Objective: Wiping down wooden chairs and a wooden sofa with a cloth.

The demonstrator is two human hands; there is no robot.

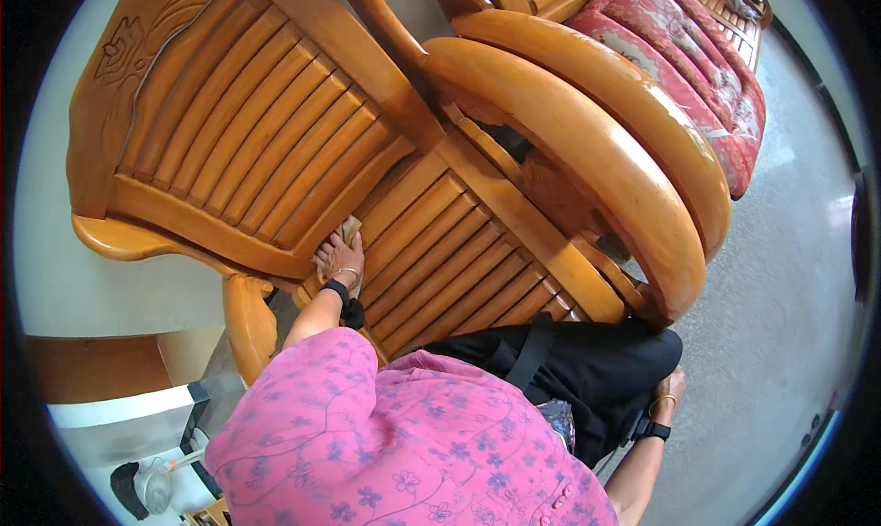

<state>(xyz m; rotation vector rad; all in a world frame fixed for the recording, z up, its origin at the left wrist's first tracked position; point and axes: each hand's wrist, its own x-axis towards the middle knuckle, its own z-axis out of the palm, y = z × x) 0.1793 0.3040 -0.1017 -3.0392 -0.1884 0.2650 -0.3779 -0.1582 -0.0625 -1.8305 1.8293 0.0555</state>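
Observation:
My left hand (pixel 341 256) reaches to the back corner of a wooden chair's slatted seat (pixel 440 251), where the seat meets the backrest (pixel 248 113). It presses a small pale cloth (pixel 349 227) against the wood; most of the cloth is under the palm and fingers. A bangle and a black band circle that wrist. At the right, my right hand (pixel 674 385) rests by my knee in black trousers (pixel 596 365). Its fingers are mostly hidden behind the leg, and its wrist carries a bangle and a black watch.
A thick curved armrest (pixel 587 150) borders the seat on the right, with a neighbouring seat's armrest (pixel 642 95) beside it. Beyond lies a red patterned cushion (pixel 679 49). Grey floor (pixel 780 269) runs along the right. A metal pan (pixel 154 489) shows at the lower left.

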